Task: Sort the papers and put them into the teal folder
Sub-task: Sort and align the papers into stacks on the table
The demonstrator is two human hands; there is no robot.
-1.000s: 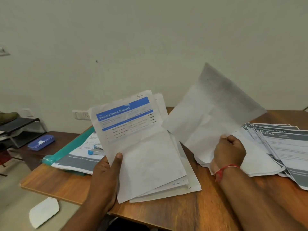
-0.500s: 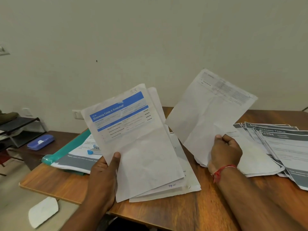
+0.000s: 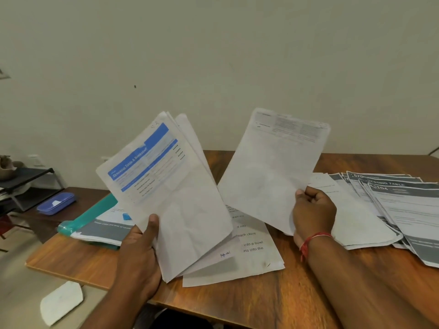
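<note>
Left hand [image 3: 140, 255]: grips the lower part of a sheaf of papers [image 3: 171, 191] lifted off the table, thumb pressed flat on the blue-headed front sheet. The fingers behind it are hidden.
Right hand [image 3: 313, 212]: pinches a single sheet [image 3: 268, 176] at its lower right edge, fingers curled round it, and holds it upright, apart from the sheaf.
Teal folder [image 3: 92, 217]: lies at the table's [image 3: 297, 293] left edge with printed pages on it and a small blue object [image 3: 126, 216] on top of those.
Piles: grey-headed pages [image 3: 403, 210] are fanned out towards the right edge, and loose sheets [image 3: 249, 255] lie on the table in the middle under the sheaf.
Risk, sheaf: it is splayed at the top and held from one low corner, so I'd say a back page could slide out and drop onto the middle sheets, mixing the sort.
Risk, single sheet: held at one edge it looks floppy, and a quick move could fold or crease it, or land it on the wrong pile.
Risk, right forearm: it crosses just beside the fanned pile, so a sweep back might drag those pages toward the table's edge.
Risk, folder: it sits right at the left edge, and pushing paper in without steadying it could nudge it off.
</note>
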